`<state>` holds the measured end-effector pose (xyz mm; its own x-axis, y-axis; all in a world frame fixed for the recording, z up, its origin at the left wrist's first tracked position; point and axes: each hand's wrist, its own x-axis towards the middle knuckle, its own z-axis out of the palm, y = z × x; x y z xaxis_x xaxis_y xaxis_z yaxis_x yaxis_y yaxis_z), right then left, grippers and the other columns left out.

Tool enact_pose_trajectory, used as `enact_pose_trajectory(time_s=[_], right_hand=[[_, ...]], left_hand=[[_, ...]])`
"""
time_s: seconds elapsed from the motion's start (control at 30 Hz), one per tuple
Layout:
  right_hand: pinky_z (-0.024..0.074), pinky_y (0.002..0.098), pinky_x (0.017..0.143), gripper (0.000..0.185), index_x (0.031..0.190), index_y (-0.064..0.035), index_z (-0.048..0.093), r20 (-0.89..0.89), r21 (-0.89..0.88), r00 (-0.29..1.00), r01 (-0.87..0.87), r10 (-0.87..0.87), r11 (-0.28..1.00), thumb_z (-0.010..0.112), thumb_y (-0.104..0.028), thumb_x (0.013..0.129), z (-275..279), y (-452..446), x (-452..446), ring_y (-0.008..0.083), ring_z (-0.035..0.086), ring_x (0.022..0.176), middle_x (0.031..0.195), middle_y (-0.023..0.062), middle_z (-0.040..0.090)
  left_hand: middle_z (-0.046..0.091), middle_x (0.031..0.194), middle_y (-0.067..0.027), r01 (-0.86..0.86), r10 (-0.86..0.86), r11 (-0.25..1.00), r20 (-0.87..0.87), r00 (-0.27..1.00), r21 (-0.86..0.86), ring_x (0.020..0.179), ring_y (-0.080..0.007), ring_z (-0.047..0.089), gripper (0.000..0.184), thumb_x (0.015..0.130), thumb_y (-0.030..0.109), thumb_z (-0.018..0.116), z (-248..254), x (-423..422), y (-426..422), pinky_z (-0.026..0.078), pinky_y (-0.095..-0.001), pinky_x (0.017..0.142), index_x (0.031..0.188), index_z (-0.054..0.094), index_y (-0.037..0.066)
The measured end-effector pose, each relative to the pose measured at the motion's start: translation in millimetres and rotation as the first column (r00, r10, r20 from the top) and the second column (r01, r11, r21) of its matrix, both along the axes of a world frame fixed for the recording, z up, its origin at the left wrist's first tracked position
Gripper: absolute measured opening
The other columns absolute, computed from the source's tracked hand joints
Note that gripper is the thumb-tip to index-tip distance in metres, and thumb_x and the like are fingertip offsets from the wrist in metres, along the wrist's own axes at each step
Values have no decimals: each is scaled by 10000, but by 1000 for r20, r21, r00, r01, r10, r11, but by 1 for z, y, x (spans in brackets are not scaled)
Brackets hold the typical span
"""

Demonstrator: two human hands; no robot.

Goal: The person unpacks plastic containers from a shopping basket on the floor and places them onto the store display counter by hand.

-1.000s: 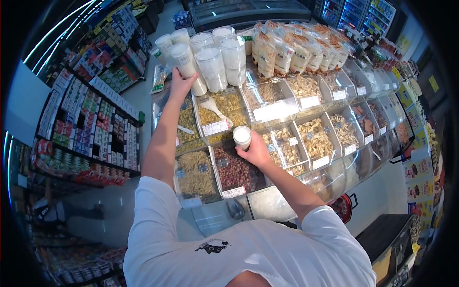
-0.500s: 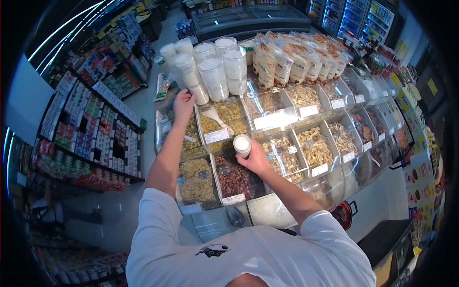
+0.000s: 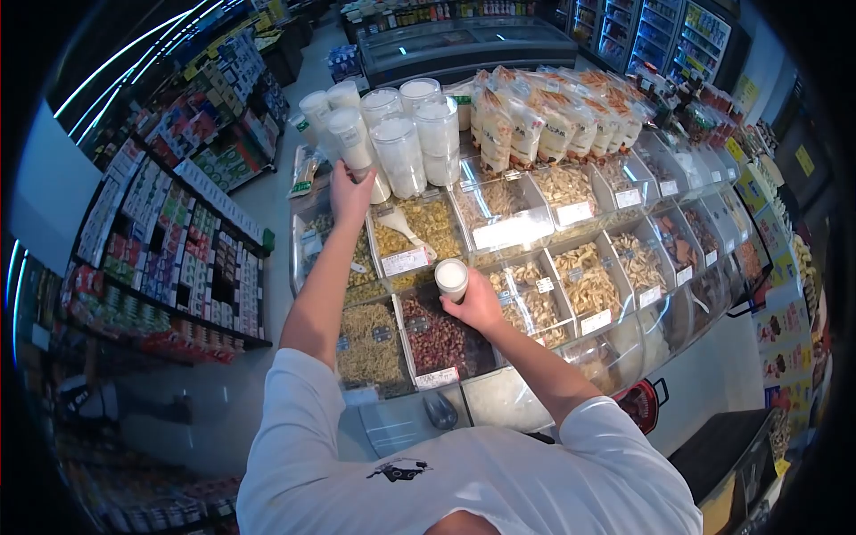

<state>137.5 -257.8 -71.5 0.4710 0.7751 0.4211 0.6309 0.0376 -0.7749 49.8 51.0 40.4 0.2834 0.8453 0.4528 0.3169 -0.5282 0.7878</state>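
My right hand [image 3: 475, 301] is wrapped round a small white-topped jar [image 3: 451, 275], upright above the bin of dried rosebuds [image 3: 432, 334]. At the back left of the counter, my left hand [image 3: 351, 189] has its fingers round the lower part of a clear jar with white contents [image 3: 349, 134]. This jar stands at the front left of a cluster of stacked jars [image 3: 399, 147]. Just right of that hand, a white scoop [image 3: 406, 228] lies on the bin of yellow-green dried goods [image 3: 437, 217].
Bagged goods [image 3: 544, 120] stand in rows right of the jars. Bins of dried mushrooms [image 3: 586, 270] fill the counter's middle and right. Stocked shelves [image 3: 169, 241] are at the left, a chest freezer [image 3: 464, 45] behind.
My left hand first slid down from the jar's side to the base of its stack, then moved back up against the upper jar. My right hand has kept hold of its jar.
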Motion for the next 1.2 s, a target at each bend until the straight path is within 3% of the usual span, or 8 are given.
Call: enact_pose_trajectory(time_s=[0.33, 0.4, 0.47, 0.53, 0.67, 0.87, 1.13, 1.2], right_hand=[[526, 487, 840, 480, 1097, -30, 635, 5, -3, 1000, -5, 5, 1000, 806, -214, 688, 5, 0, 0, 427, 636, 963, 1009, 219, 667], [527, 484, 839, 470, 1088, -30, 641, -28, -31, 999, -34, 33, 999, 804, -213, 688, 6, 0, 2, 425, 639, 962, 1001, 219, 671], [527, 484, 838, 474, 1092, -33, 640, -28, -28, 999, -36, 36, 999, 806, -214, 687, 6, 0, 1, 423, 640, 961, 1004, 216, 671], [526, 483, 837, 478, 1097, -37, 640, -25, -22, 999, -37, 36, 999, 808, -216, 687, 4, 0, 3, 421, 641, 960, 1007, 213, 672], [524, 482, 848, 511, 1127, -48, 626, -16, -22, 999, -35, 34, 999, 817, -232, 690, -6, -2, 0, 419, 637, 971, 1029, 199, 664], [516, 481, 872, 532, 1143, -54, 601, 40, -12, 999, -9, 9, 1000, 825, -238, 696, -5, 0, -2, 423, 629, 998, 1046, 197, 664], [513, 472, 875, 547, 1187, -41, 592, -34, 41, 999, -20, 21, 999, 845, -216, 734, -8, -15, -15, 426, 633, 1008, 1068, 205, 671], [517, 448, 897, 568, 1205, -40, 604, -12, -4, 999, 32, -32, 999, 861, -215, 730, 3, -39, -41, 408, 644, 1032, 1100, 194, 678]], left_hand=[[595, 1195, -173, -40, 42, 999, -120, 992, 22, 1050, -318, 624, 593, 821, 245, 787, 2, -6, -12, 503, -409, 927, 1309, 552, 5], [560, 1272, -165, -137, 135, 987, 37, 990, 85, 1127, -306, 599, 639, 847, 146, 757, -22, -12, -23, 490, -407, 978, 1404, 481, 4], [531, 1331, -150, -1, -4, 999, 124, 992, 47, 1185, -270, 576, 631, 875, 32, 699, -42, -36, -62, 486, -386, 997, 1447, 433, 5], [608, 1283, -127, 187, -145, 968, 238, 960, -166, 1196, -201, 592, 482, 907, -48, 629, -58, -69, -127, 475, -321, 1014, 1370, 504, 0], [682, 992, -45, 322, -199, 863, 323, 925, -389, 935, -120, 641, 135, 972, -39, 564, -107, -142, -247, 509, -260, 863, 1072, 647, -3], [693, 1015, -76, 331, -137, 732, 346, 928, -596, 920, -141, 673, 152, 960, -41, 579, -169, -201, -326, 533, -267, 852, 1087, 654, -4], [695, 976, -26, 349, -278, 792, 214, 937, -501, 860, -80, 632, 179, 963, 63, 641, -125, -204, -350, 497, -224, 784, 1130, 658, 1], [648, 1159, -59, 351, -284, 776, 205, 936, -524, 1061, -125, 624, 289, 956, 21, 635, -120, -207, -352, 499, -274, 927, 1243, 596, 17]])
